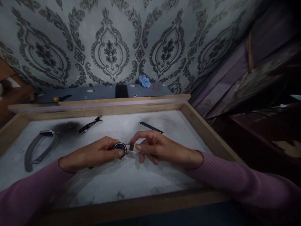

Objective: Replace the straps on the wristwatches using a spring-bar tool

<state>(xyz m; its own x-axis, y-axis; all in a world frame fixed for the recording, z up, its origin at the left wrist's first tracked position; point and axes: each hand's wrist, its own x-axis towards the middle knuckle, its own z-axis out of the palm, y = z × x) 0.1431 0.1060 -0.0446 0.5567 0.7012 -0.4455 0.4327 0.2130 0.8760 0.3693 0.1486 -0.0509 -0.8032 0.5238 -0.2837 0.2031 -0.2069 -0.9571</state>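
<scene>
My left hand (101, 152) is closed on a round watch case (120, 148) with a dark face and a silvery rim, the thumb lying over its lower edge. Just to the right, my right hand (152, 146) pinches a small flat piece with a dark end (132, 146) between thumb and finger. That piece is close beside the watch case; whether the two touch I cannot tell. Both hands are over the white bottom of a wooden-framed tray (101, 194). Behind my right hand lies a thin dark strip (150, 127).
A grey-strapped watch (29, 153) lies at the tray's left, and a dark pliers-like tool (90, 125) behind my left hand. Beyond the raised frame, a blue surface (101, 91) bears a black rectangle (121, 91) and a crumpled blue cloth (145, 81). Patterned wall behind.
</scene>
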